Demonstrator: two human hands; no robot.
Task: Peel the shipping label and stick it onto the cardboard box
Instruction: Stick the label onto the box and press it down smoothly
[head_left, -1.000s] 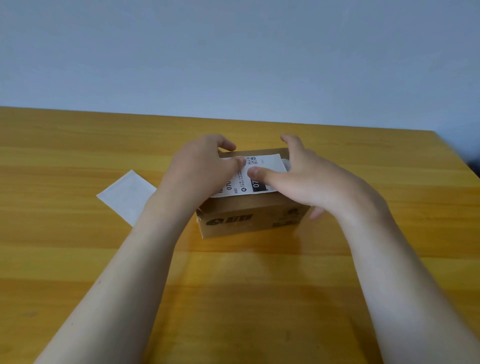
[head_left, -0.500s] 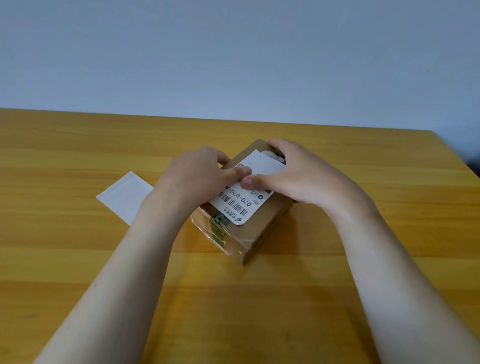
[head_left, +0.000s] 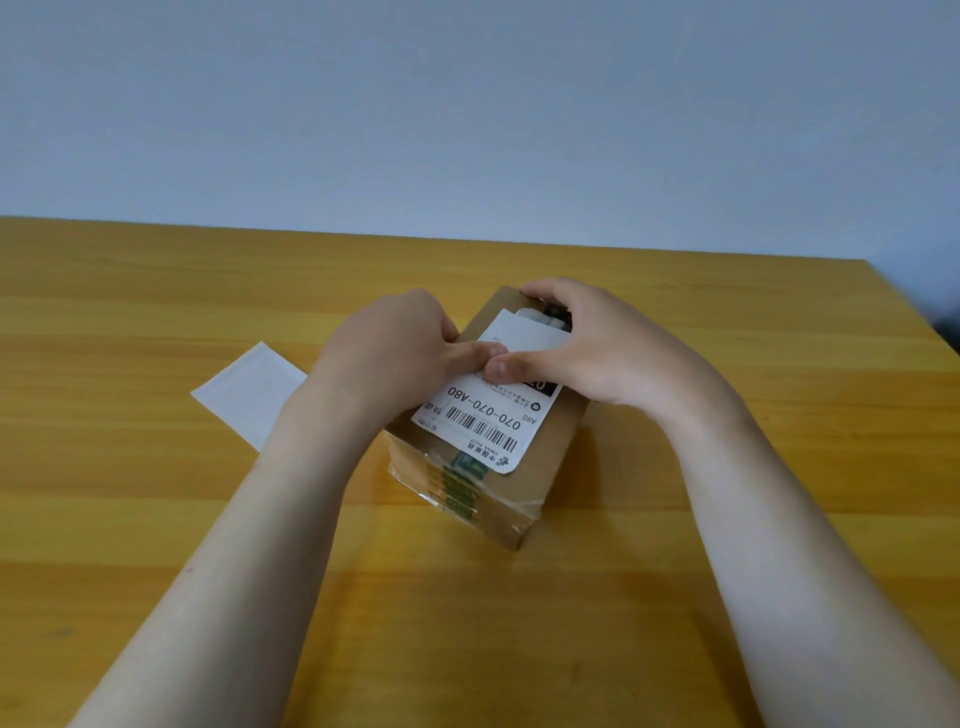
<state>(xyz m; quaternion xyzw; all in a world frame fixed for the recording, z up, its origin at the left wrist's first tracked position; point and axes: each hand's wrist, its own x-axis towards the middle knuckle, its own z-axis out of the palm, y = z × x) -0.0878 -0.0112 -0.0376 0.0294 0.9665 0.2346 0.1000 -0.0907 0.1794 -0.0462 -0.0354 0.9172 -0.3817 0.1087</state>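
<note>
Both thumbs press the shipping label (head_left: 480, 415) flat onto the cardboard box (head_left: 524, 488); left hand (head_left: 395, 353) and right hand (head_left: 597, 348) fingers curl over its edges. Backing sheet (head_left: 249, 389) lies left of the box, bare desk (head_left: 156, 493) all round.

The cardboard box (head_left: 524, 483) sits mid-counter (head_left: 156, 519), one corner toward six o'clock. The shipping label (head_left: 483, 415) lies on its top face. The left hand (head_left: 395, 353) rests at the box's nine o'clock side, the right hand (head_left: 608, 348) at its two o'clock, thumbs meeting on the label. A backing sheet (head_left: 249, 395) lies flat at nine o'clock, partly under the left forearm.
</note>
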